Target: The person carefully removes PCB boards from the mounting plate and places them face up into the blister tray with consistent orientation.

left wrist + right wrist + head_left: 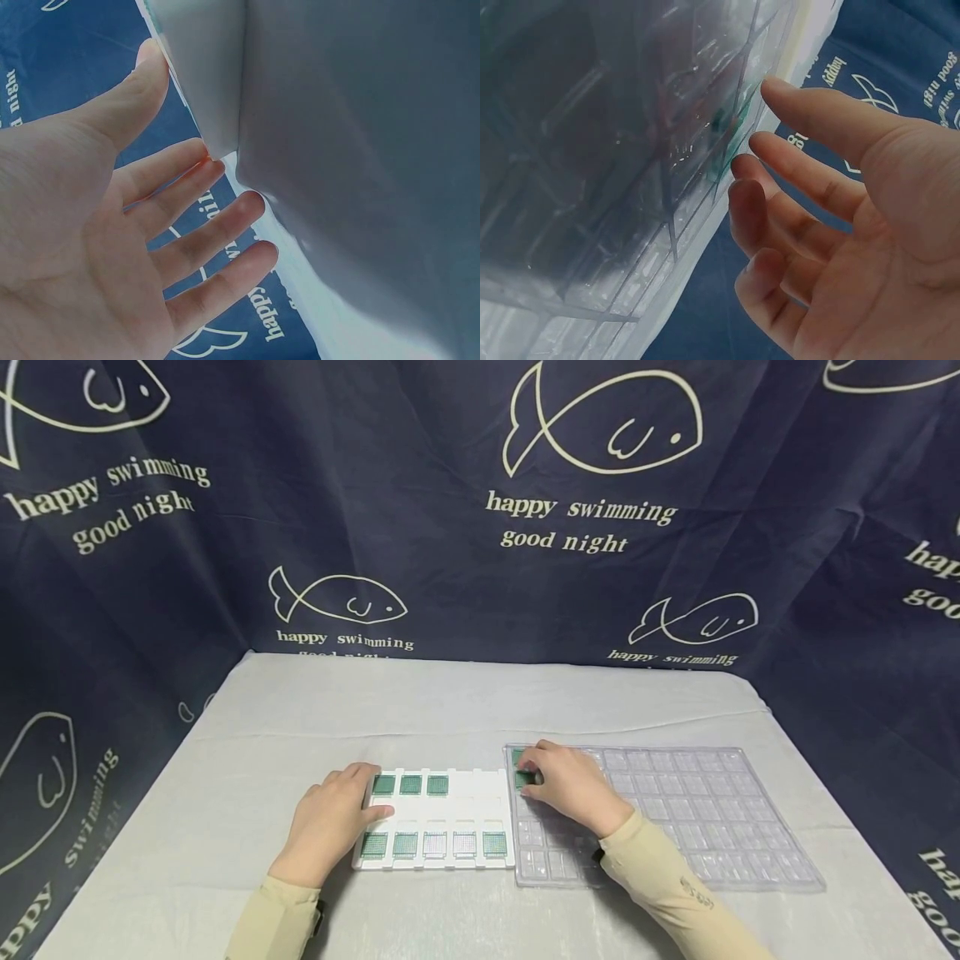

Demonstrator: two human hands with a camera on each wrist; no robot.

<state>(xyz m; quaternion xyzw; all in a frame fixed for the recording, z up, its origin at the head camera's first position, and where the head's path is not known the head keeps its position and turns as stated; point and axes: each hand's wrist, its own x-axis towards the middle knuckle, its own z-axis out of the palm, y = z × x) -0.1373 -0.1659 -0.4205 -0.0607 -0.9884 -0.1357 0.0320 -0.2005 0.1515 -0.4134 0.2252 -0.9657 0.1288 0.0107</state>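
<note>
A white tray (477, 810) holds small square circuit boards in two rows, such as a green board (410, 785) in the far row. My left hand (330, 818) rests at its left end, thumb over the edge and the other fingers extended. To the right lies a clear plastic tray (667, 802) with many compartments. My right hand (566, 781) is over its far left corner, thumb and index finger pinching a green circuit board (523, 779) by opposite edges. Another green board (518, 758) sits just beyond, partly covered by the fingers. In the right wrist view, green (731, 139) shows at the fingertips.
Both trays lie side by side on a table with a pale cloth (420, 702). A dark blue curtain (450, 527) with fish drawings and lettering encloses the back and sides. My right forearm (667, 877) crosses over the clear tray's near part.
</note>
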